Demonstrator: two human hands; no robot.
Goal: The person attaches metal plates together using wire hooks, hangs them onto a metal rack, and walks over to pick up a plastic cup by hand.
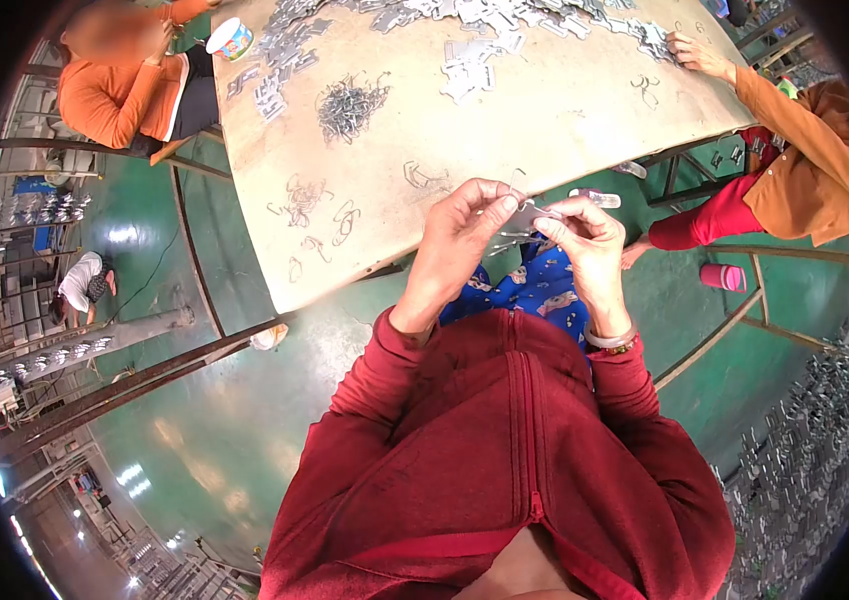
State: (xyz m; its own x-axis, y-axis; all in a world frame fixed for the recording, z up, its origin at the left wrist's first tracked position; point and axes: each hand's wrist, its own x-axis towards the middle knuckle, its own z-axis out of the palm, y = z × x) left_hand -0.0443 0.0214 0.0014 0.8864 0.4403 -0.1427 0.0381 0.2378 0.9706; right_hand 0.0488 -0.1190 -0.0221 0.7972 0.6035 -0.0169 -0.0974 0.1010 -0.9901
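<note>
My left hand (pixel 467 232) and my right hand (pixel 587 243) meet just off the table's near edge. Between their pinched fingers is a small grey metal plate (pixel 525 217), gripped from both sides. A thin bent wire hook (pixel 518 179) sticks up by my left fingertips; whether it is joined to the plate I cannot tell. Close by on the table lie a few loose wire hooks (pixel 425 178). Further left are more scattered wire hooks (pixel 300 200), and beyond them a dense pile of wire pieces (pixel 350 107).
Flat metal plates (pixel 470 65) are heaped along the far side of the wooden table (pixel 395 215). A white tub (pixel 231 39) stands at its left edge. Co-workers in orange sit at left (pixel 110 100) and right (pixel 810 150). A pink cup (pixel 723 277) and many metal parts (pixel 805 470) are at right.
</note>
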